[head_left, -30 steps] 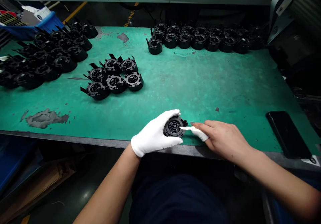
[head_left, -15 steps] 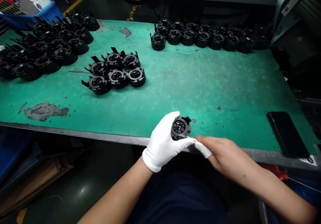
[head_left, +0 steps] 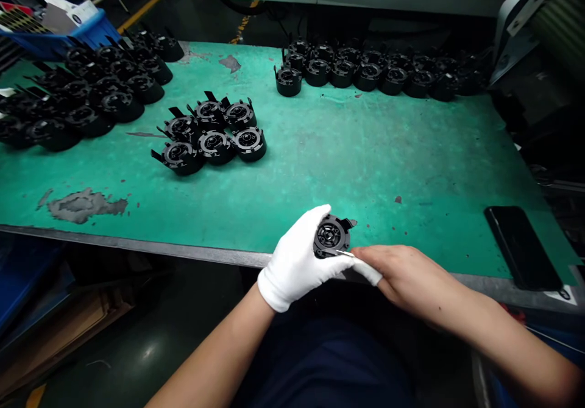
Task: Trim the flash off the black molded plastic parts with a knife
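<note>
My left hand (head_left: 299, 258), in a white glove, is wrapped round a round black plastic housing (head_left: 329, 237) just above the table's front edge. The housing's ringed inner face points up, and a tab sticks out at its upper right. My right hand (head_left: 402, 274) is bare except for a white cover on the thumb. Its fingers are pinched on a thin, pale blade-like tool (head_left: 345, 253), whose tip lies against the housing's lower rim. The tool's handle, if any, is hidden in the hand.
Several similar black housings (head_left: 214, 146) stand left of centre on the green table (head_left: 365, 164). More housings (head_left: 109, 103) crowd the far left, and rows (head_left: 368, 75) line the back right. A black phone (head_left: 523, 248) lies at the right edge. A blue bin (head_left: 86, 33) is behind, at left.
The housing has shifted slightly right and its tab has turned a little clockwise. More of the thin blade now shows along the lower rim. Both hands keep their grip.
</note>
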Demonstrator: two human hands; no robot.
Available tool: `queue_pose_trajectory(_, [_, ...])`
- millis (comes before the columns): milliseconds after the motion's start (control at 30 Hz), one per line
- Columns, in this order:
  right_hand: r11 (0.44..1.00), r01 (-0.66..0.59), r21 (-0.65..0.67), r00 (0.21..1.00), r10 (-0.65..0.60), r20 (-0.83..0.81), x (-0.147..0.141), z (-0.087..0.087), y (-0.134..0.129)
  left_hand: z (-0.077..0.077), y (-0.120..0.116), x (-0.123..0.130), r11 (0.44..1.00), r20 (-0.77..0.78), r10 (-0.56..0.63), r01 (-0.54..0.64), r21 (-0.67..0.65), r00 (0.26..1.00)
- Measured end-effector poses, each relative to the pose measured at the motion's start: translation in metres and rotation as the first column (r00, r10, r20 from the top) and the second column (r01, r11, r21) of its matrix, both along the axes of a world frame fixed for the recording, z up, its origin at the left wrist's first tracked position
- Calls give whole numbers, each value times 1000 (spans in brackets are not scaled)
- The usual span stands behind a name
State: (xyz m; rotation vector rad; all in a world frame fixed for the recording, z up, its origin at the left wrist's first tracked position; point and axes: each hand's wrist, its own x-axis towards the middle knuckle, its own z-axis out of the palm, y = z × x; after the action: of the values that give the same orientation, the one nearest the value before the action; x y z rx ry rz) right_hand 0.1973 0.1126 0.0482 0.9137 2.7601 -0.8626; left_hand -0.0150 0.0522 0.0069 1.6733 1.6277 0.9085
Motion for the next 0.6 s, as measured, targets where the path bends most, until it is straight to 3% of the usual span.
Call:
queue_pose_trajectory(100, [1000,-12,-20,1000,12,-19,8,6,5,6,7,-14,988,12,-148,148,-35,989])
queue_pose_trajectory(167, [999,54,10,996,-53,-68,22,7,9,9,14,-29,977,23,-211,211,0,977])
queue_pose_trajectory(267, [979,194,59,971,-183,-154,43,7,19,9,21,-47,995,41,-35,31,92,999])
queue_pose_trajectory(333, [973,221,66,963,-207,-175,49,5,25,7,22,-50,994,45,53,-57,91,998])
queue_pose_trajectory(600, [987,92,132,995,-86,-51,6,-12,18,-4,11,-19,999,-53,15,-13,45,998])
